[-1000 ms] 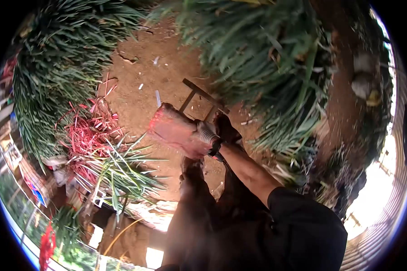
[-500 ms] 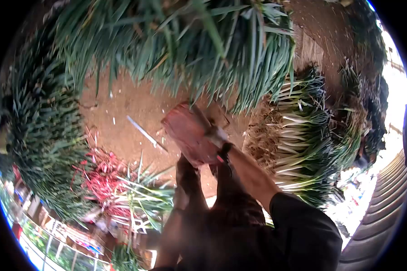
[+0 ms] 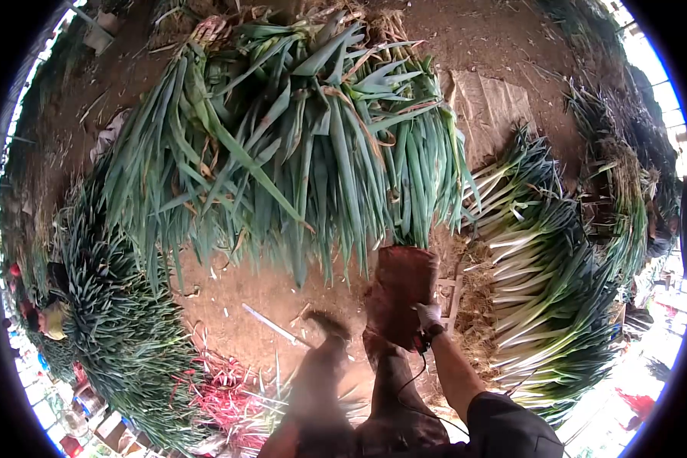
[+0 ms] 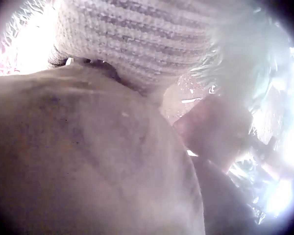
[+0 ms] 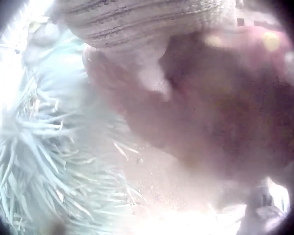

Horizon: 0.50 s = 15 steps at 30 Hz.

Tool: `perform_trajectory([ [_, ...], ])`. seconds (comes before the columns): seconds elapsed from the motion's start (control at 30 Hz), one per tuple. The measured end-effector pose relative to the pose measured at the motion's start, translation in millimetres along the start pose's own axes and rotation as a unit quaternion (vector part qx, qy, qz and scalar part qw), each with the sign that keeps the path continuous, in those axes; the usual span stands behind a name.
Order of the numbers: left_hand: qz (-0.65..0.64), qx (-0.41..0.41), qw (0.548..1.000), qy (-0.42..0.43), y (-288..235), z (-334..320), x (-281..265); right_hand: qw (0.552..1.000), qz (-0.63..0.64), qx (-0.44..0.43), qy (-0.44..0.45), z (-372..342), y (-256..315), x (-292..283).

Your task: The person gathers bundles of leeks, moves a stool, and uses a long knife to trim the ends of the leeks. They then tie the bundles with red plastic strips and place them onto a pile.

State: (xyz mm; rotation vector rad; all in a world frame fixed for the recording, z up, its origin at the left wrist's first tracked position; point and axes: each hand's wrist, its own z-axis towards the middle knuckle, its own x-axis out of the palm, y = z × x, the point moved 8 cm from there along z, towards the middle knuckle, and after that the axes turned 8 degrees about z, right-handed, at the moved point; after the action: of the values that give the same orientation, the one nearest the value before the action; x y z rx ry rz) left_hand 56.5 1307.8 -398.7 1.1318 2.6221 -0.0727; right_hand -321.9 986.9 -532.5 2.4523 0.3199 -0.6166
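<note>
My right hand (image 3: 429,314), in a pale knitted glove, grips the side of a stool with a reddish-brown seat (image 3: 401,294). Its wooden frame (image 3: 452,298) shows along the right side. In the right wrist view the seat (image 5: 235,103) fills much of the picture, below the glove's ribbed cuff. The stool is held above the ground in front of my legs. My left hand (image 4: 132,39) shows only as striped knitted glove in the left wrist view, over a large brown surface; its fingers are hidden, and I cannot tell what it touches.
Piled leeks (image 3: 305,153) stand ahead, leaves toward me. A row of leeks with white stems (image 3: 527,282) lies right, another green heap (image 3: 122,320) left. Red strips (image 3: 221,389) lie near my left foot. A long pale strip (image 3: 275,324) lies on the brown ground.
The stool and right hand have shifted to the right in the head view. The view has turned, bringing the leek pile ahead and the row at right further into sight. The left leg has moved.
</note>
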Motion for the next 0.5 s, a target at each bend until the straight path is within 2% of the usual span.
perform_trajectory([
  [0.07,0.014,-0.017,0.998,0.051,-6.9,1.7,1.2,0.999,0.001,-0.004,-0.035,17.0,-6.9,-2.3],
  [0.1,-0.021,-0.001,1.0,0.016,-19.2,-3.4,-2.7,0.997,0.025,-0.029,-0.068,22.7,-4.8,-2.9],
  [0.13,-0.056,0.014,0.998,-0.02,-37.6,-14.7,-9.9,0.996,0.077,-0.021,-0.046,29.0,-3.8,6.2],
  [0.2,0.001,-0.055,0.998,-0.041,-49.7,-19.3,-11.7,0.986,0.168,-0.001,0.006,44.8,-3.9,25.0],
  [0.27,-0.01,-0.055,0.996,-0.072,-31.0,-6.0,19.1,0.999,0.038,0.006,0.006,60.4,8.3,44.7],
  [0.33,-0.021,-0.053,0.994,-0.09,-25.1,7.4,28.8,1.0,-0.017,0.014,0.0,63.5,32.6,76.1],
  [0.4,-0.037,-0.058,0.995,-0.079,-32.6,-2.7,24.3,0.999,-0.04,-0.021,0.015,61.6,48.1,116.0],
  [0.5,-0.156,0.005,0.982,-0.111,-64.1,-25.3,-27.0,0.992,-0.027,-0.11,0.06,53.4,77.0,190.4],
])
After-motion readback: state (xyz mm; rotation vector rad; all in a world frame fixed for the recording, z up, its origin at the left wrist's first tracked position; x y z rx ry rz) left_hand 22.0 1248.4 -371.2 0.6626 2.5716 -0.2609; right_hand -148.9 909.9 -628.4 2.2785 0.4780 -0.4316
